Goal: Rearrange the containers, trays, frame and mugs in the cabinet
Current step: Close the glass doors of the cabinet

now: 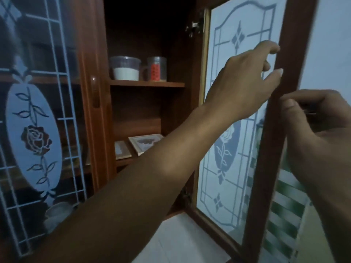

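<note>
Door stands open. Right hand grips its edge (thumb on front). Left hand higher up, grip slack, fingers spread. Two containers on shelf.

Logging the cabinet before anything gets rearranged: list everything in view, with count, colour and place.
cabinet: one, reddish-brown wood, straight ahead
closed door: one, frosted glass with a rose, left
open door: one, frosted glass in brown wood, swung out on the right
tub: one, clear with white contents, upper shelf, left
mug: one, clear with red print, upper shelf, right of the tub
small frame: one, pale, lower shelf, left
large frame: one, pale, lower shelf, right of the small frame
floor: pale tiles, below
left hand: one, fingers spread at the open door's free edge
right hand: one, grips that edge from outside
</note>
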`<action>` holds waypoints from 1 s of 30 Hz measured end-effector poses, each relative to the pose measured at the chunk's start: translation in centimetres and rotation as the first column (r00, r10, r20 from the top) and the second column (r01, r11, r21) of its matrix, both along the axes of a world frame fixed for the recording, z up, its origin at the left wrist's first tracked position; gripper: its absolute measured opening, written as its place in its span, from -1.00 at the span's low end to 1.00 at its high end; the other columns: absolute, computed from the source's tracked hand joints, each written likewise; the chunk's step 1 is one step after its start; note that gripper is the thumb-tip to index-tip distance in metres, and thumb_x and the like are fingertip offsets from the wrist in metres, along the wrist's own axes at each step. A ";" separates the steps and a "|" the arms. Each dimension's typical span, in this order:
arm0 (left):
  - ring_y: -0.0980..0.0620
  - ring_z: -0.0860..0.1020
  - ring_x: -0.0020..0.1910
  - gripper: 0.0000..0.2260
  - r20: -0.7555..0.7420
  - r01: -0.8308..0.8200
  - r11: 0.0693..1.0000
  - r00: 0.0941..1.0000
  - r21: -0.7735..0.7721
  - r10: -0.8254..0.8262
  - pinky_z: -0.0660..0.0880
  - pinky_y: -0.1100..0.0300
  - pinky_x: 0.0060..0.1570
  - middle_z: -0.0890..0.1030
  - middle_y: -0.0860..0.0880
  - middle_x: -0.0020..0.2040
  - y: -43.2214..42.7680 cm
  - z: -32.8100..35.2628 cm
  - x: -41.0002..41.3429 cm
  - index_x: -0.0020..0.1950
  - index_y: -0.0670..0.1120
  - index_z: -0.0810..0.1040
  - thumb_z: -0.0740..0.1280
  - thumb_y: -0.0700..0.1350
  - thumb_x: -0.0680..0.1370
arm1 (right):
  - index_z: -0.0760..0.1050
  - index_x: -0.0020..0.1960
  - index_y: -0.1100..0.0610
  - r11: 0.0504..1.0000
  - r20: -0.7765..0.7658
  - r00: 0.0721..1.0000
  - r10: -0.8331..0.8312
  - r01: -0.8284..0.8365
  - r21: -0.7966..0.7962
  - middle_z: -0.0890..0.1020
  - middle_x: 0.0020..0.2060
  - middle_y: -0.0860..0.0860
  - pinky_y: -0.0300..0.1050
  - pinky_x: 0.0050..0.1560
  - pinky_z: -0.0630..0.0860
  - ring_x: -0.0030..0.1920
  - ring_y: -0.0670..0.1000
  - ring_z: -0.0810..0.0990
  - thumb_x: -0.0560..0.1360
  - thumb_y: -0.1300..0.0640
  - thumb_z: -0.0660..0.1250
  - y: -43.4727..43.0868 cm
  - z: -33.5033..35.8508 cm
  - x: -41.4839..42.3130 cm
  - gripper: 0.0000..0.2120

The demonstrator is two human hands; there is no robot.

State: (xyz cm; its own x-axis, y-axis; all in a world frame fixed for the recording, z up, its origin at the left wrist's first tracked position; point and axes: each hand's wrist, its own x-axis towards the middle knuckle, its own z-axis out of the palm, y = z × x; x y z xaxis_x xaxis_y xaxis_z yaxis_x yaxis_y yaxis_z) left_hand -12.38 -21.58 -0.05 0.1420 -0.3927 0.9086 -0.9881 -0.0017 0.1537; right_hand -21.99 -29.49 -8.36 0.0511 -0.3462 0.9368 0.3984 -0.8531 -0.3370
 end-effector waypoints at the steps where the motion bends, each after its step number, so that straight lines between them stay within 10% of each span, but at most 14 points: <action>1: 0.14 0.53 -0.06 -0.62 0.010 -0.012 1.000 1.000 0.026 0.012 0.53 0.18 -0.02 0.59 -0.01 0.10 -0.8 0.5 -0.3 0.37 -0.06 0.42 0.32 -0.01 0.58 | 0.50 -0.02 -0.11 0.999 0.006 0.999 -0.037 0.037 0.004 0.62 -0.10 0.10 0.02 -0.07 0.54 -0.10 0.07 0.61 0.58 0.03 0.27 -0.8 0.2 -0.3 -0.94; 12: -0.12 0.46 0.23 -0.24 -0.219 -0.065 0.990 0.971 0.126 0.091 0.36 0.16 -0.04 0.29 -0.15 0.37 -7.1 2.1 -1.5 0.54 -0.02 0.04 0.40 0.12 0.50 | 0.47 0.31 0.07 0.955 -0.095 0.994 -0.054 0.079 0.286 0.58 0.15 -0.10 -0.52 0.02 0.40 0.06 -0.35 0.53 0.63 0.09 0.21 -6.8 0.9 1.1 -0.73; 21: -0.11 0.51 0.09 -0.23 -0.277 -0.048 0.986 0.956 0.162 0.092 0.33 0.18 -0.12 0.33 -0.15 0.31 -8.6 1.9 -1.5 0.51 0.00 0.02 0.43 0.10 0.48 | 0.51 0.34 0.01 0.914 -0.121 0.979 0.167 -0.108 0.390 0.61 0.19 -0.14 -0.12 0.36 0.41 0.23 -0.22 0.53 0.69 0.08 0.03 -7.6 1.4 3.3 -0.65; 30: -0.11 0.48 0.11 -0.28 -0.301 -0.018 0.991 0.952 0.134 0.058 0.34 0.15 -0.09 0.38 -0.14 0.30 -7.6 1.9 -1.0 0.50 0.01 0.06 0.43 0.01 0.49 | 0.48 0.29 0.02 0.854 -0.043 0.977 0.210 -0.162 0.494 0.62 0.13 -0.10 -0.20 0.17 0.48 0.12 -0.19 0.58 0.64 0.03 0.20 -7.4 1.5 3.5 -0.75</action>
State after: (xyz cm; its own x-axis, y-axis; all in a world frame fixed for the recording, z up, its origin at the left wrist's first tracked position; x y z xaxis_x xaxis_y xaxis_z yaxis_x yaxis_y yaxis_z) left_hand -13.35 -29.16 1.89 0.4206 -0.4918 0.7624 -0.8933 -0.0776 0.4427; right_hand -18.47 -36.85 -6.87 0.2374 -0.7304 0.6404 0.4801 -0.4849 -0.7310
